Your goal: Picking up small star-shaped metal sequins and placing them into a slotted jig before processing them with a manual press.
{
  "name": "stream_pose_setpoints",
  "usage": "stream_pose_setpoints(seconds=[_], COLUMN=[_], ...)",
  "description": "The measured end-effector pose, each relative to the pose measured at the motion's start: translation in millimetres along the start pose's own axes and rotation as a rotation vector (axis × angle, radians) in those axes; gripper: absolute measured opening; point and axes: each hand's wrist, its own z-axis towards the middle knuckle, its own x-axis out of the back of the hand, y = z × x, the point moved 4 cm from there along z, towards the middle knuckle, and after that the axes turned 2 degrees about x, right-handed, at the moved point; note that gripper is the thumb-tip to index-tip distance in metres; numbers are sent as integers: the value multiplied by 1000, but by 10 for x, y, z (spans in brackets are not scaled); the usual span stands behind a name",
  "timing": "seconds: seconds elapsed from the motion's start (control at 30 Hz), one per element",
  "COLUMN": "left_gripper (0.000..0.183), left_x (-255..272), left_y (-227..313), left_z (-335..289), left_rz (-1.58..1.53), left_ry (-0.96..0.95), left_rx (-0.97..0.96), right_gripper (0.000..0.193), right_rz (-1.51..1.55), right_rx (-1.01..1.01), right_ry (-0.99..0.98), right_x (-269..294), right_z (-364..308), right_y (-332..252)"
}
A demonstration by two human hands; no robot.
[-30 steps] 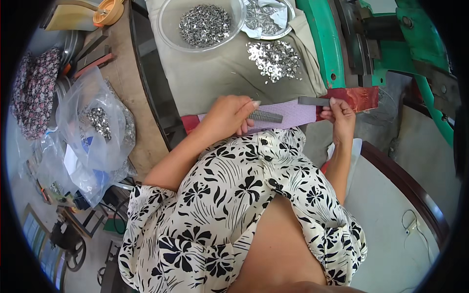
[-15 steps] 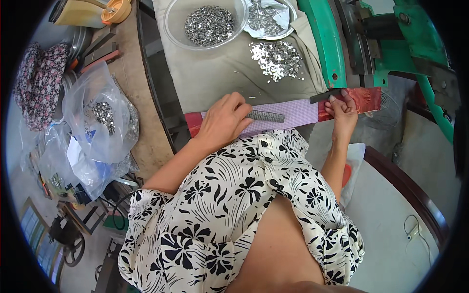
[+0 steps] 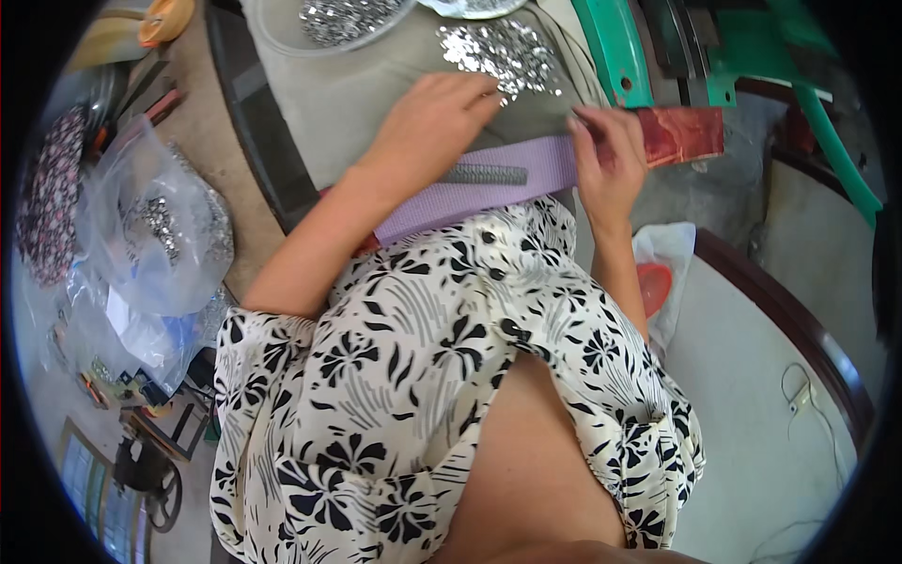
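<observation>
Two hands on work: left hand [image 3: 427, 127] fingers together, reaching silver pieces [image 3: 503, 52]; right hand [image 3: 609, 160] pinching lilac strap [image 3: 489, 188] (keep strap flat, taut).

Grey table [image 3: 310, 103]: metal-piece pile [image 3: 503, 52], purple strap [image 3: 470, 193].
</observation>
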Motion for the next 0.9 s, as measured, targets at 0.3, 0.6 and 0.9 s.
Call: stream_pose_setpoints(seconds=[0.3, 0.6, 0.9], left_gripper=[16, 15, 11], left_x=[269, 194, 150], left_y=[-319, -387, -241], left_z=[-237, -131, 16], left_rz=[-297, -267, -141], left_ry=[141, 49, 65], left_rx=[342, 394, 295], right_gripper=[14, 10, 12], right_rz=[33, -12, 54], right_rx=[70, 103, 20], right_ry=[-323, -367, -370], right_x=[-406, -559, -398], right_z=[271, 232, 162], right_y=[-55, -103, -83])
